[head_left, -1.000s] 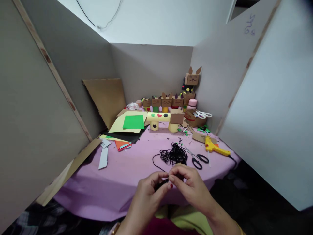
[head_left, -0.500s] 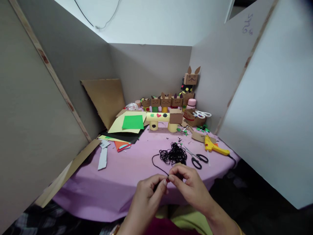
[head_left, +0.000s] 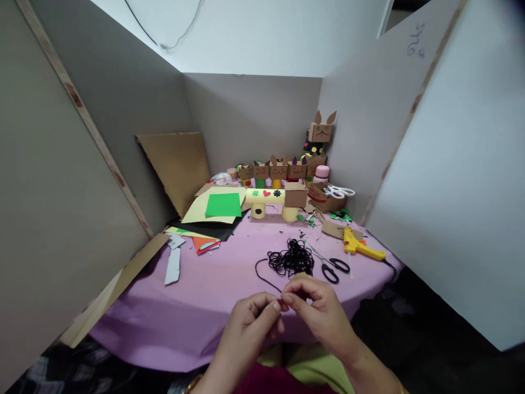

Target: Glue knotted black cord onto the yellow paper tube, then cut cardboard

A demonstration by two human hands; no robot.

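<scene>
Close to the table's front edge, my left hand [head_left: 255, 320] and my right hand [head_left: 315, 306] meet at their fingertips. Both pinch the end of a black cord [head_left: 268, 282], which runs back to a loose tangled heap [head_left: 292, 258] just beyond my fingers. The pinched tip itself is mostly hidden by thumbs and fingers. Right of the heap lie black-handled scissors [head_left: 330, 269], partly spread. Behind the heap stands a pale yellow paper-tube figure [head_left: 266, 196] with a brown box head [head_left: 295, 196] and flower and heart cut-outs.
A yellow glue gun [head_left: 363, 246] lies at the right edge. Green sheet [head_left: 223, 205] and other coloured papers are stacked at left. Several box-headed figures [head_left: 279, 171] line the back beside a pink bottle [head_left: 321, 174] and a cardboard box [head_left: 328, 200] holding white scissors. Grey partitions enclose the table.
My left fingers have shifted slightly against the right ones at the cord's end. The cord heap and everything else on the table stay put.
</scene>
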